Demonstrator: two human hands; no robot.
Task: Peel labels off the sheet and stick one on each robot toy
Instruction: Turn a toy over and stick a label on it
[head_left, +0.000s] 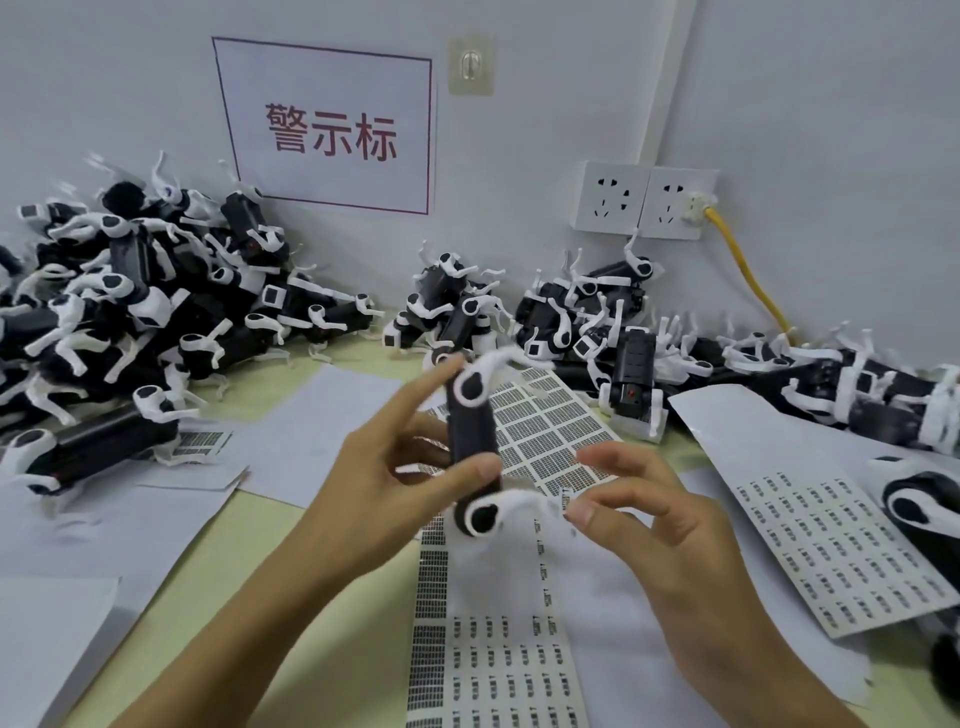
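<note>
While the left hand (384, 488) holds a black robot toy (471, 447) upright above the middle of the tabletop (208, 566), its grip is clamped on the toy's body, thumb on the near side and fingers behind. The right hand (654, 525) hovers just beside the toy's lower white leg, thumb and forefinger pinched together; whether a label sits between them I cannot tell. Below the hands lies a label sheet (498, 670) printed with rows of small dark labels, and a second sheet of gridded labels (545, 431) lies just behind the toy. Another label sheet (841, 551) lies to the right. Plain white papers (104, 530) cover the pale green tabletop to the left. Heaps of black-and-white robot toys are piled along the wall: a large pile (130, 312) on the left, a smaller pile (571, 312) at centre and right. On the white wall hang a red-bordered sign (332, 130), a clear hook (470, 65), and a double socket (641, 200) with a yellow cable (748, 270) plugged in.
</note>
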